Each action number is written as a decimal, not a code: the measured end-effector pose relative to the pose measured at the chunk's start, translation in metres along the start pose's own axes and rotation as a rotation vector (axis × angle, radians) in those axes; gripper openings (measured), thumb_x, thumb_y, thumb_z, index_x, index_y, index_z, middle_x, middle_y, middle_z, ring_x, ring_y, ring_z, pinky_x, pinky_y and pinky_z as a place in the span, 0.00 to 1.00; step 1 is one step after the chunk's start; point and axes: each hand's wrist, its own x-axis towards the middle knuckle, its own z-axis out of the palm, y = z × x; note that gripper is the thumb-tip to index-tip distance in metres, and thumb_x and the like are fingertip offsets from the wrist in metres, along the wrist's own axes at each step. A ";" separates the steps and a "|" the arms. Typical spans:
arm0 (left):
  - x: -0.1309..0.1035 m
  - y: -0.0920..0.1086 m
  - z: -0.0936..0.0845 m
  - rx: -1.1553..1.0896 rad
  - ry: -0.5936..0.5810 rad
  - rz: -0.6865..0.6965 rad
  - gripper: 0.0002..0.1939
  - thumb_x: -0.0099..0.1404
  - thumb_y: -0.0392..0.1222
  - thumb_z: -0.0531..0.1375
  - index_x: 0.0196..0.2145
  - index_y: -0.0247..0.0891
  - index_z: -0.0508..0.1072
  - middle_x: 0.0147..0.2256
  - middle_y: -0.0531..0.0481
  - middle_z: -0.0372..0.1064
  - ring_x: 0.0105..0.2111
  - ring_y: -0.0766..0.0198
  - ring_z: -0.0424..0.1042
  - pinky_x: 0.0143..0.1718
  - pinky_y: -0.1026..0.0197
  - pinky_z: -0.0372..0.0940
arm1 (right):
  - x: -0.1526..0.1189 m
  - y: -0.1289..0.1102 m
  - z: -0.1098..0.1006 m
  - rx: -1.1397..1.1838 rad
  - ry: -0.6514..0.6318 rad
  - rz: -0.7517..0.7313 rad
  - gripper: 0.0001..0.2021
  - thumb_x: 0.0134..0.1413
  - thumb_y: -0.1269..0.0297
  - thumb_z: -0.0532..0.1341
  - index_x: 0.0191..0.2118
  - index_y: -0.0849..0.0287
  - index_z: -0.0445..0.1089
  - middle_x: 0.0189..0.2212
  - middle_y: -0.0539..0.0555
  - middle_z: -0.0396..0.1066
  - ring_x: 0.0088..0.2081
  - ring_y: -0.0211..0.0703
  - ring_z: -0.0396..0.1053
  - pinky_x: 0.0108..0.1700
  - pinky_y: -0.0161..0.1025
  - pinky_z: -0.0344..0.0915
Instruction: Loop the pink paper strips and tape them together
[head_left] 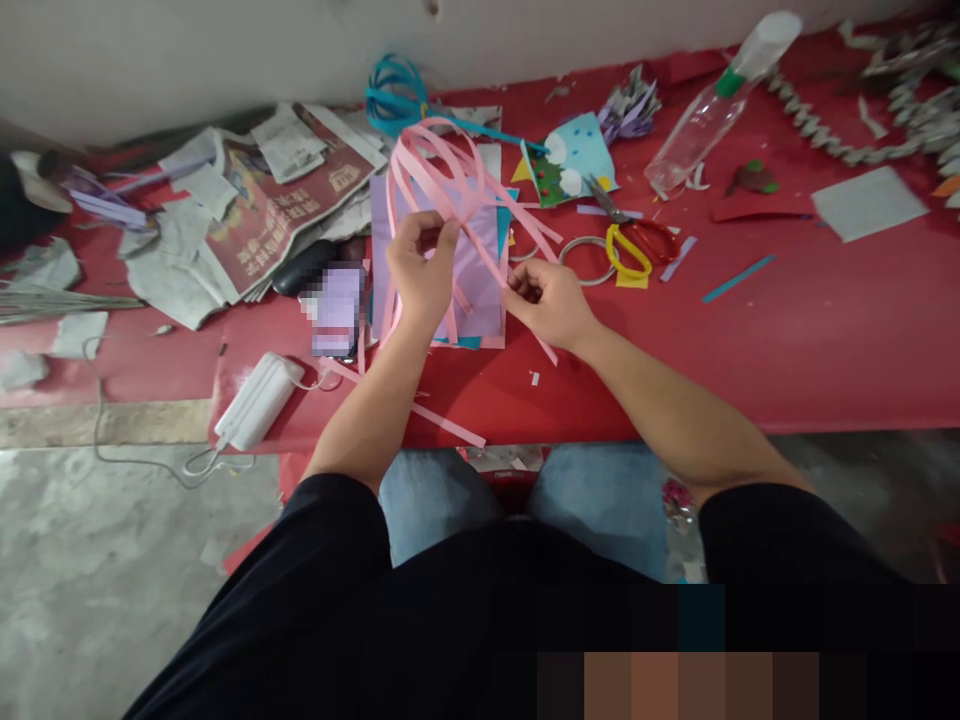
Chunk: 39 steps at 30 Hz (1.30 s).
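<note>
Left hand point(421, 268) and right hand point(546, 302), both pinched shut on pink strips point(442, 175) looped into arches above the red table point(787, 330). Strips raised over a purple sheet point(480, 262) lying flat between the 2 hands. Just right of the right hand, yellow-handled scissors point(628, 240) beside a wire ring point(583, 262). Farther back, a blue card point(576, 155) and a clear bottle point(716, 100) lying on its side. At left, crumpled newspaper point(255, 205) and a white charger point(256, 400) near the table edge.
</note>
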 end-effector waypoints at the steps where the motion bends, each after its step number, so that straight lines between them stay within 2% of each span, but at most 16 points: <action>1: 0.001 0.001 0.000 -0.002 0.013 0.009 0.13 0.72 0.52 0.68 0.35 0.41 0.76 0.30 0.55 0.72 0.30 0.70 0.72 0.34 0.64 0.68 | 0.000 0.000 0.000 0.004 -0.001 0.005 0.10 0.58 0.63 0.70 0.34 0.59 0.70 0.26 0.48 0.69 0.26 0.33 0.64 0.30 0.36 0.60; 4: 0.002 0.002 0.001 -0.021 0.062 0.023 0.12 0.73 0.49 0.66 0.34 0.41 0.73 0.29 0.56 0.68 0.28 0.71 0.69 0.33 0.64 0.65 | 0.000 0.000 -0.001 0.017 -0.008 0.019 0.10 0.57 0.63 0.70 0.34 0.59 0.69 0.26 0.48 0.69 0.27 0.34 0.64 0.30 0.36 0.60; 9: 0.007 0.006 0.000 -0.071 0.122 -0.020 0.05 0.76 0.41 0.61 0.39 0.43 0.71 0.32 0.55 0.75 0.31 0.70 0.75 0.34 0.64 0.68 | 0.001 0.000 -0.002 0.026 -0.030 0.014 0.10 0.57 0.62 0.70 0.33 0.59 0.69 0.26 0.48 0.69 0.27 0.34 0.64 0.32 0.37 0.61; 14: 0.009 0.010 0.000 -0.121 0.155 -0.085 0.05 0.78 0.37 0.56 0.41 0.44 0.66 0.32 0.55 0.78 0.27 0.70 0.76 0.31 0.65 0.69 | 0.001 0.000 -0.001 0.010 -0.041 -0.009 0.10 0.59 0.61 0.68 0.34 0.59 0.68 0.26 0.48 0.68 0.27 0.34 0.64 0.31 0.37 0.60; 19: 0.008 0.009 -0.001 -0.164 0.135 -0.159 0.03 0.79 0.41 0.55 0.43 0.46 0.65 0.34 0.55 0.79 0.30 0.68 0.81 0.25 0.66 0.66 | 0.002 -0.001 -0.003 0.020 -0.032 0.000 0.10 0.58 0.63 0.69 0.33 0.59 0.69 0.26 0.48 0.68 0.27 0.33 0.63 0.32 0.37 0.60; 23: 0.007 0.004 -0.002 -0.191 0.127 -0.168 0.05 0.78 0.45 0.59 0.42 0.46 0.68 0.37 0.53 0.81 0.32 0.67 0.81 0.32 0.63 0.73 | 0.003 0.000 -0.004 0.037 -0.024 -0.004 0.09 0.58 0.64 0.69 0.33 0.59 0.69 0.26 0.48 0.68 0.27 0.33 0.63 0.31 0.36 0.59; 29: 0.005 0.000 -0.001 -0.162 0.043 -0.155 0.18 0.73 0.59 0.65 0.41 0.43 0.69 0.39 0.52 0.78 0.37 0.65 0.82 0.40 0.60 0.77 | 0.004 0.000 -0.003 0.087 -0.029 -0.002 0.08 0.57 0.65 0.69 0.33 0.59 0.69 0.26 0.47 0.67 0.27 0.32 0.61 0.31 0.36 0.59; 31: 0.004 -0.001 0.000 -0.154 0.021 -0.125 0.19 0.71 0.60 0.67 0.42 0.43 0.70 0.37 0.53 0.76 0.38 0.65 0.82 0.39 0.61 0.76 | 0.004 0.000 -0.003 0.094 -0.027 0.004 0.09 0.57 0.65 0.69 0.32 0.59 0.69 0.26 0.47 0.67 0.26 0.32 0.61 0.31 0.36 0.58; 35: 0.002 -0.004 0.002 -0.147 0.045 -0.092 0.16 0.71 0.54 0.69 0.40 0.43 0.70 0.32 0.56 0.70 0.34 0.67 0.78 0.35 0.64 0.73 | 0.004 -0.001 -0.004 0.086 -0.025 0.010 0.09 0.57 0.63 0.69 0.32 0.59 0.69 0.26 0.48 0.67 0.27 0.33 0.60 0.32 0.37 0.59; 39: 0.000 -0.006 0.003 -0.115 0.044 -0.079 0.09 0.72 0.44 0.67 0.39 0.42 0.70 0.33 0.56 0.69 0.35 0.68 0.78 0.41 0.62 0.73 | 0.003 -0.005 -0.005 0.059 -0.044 0.029 0.10 0.58 0.60 0.69 0.33 0.58 0.69 0.28 0.49 0.68 0.27 0.34 0.61 0.34 0.38 0.62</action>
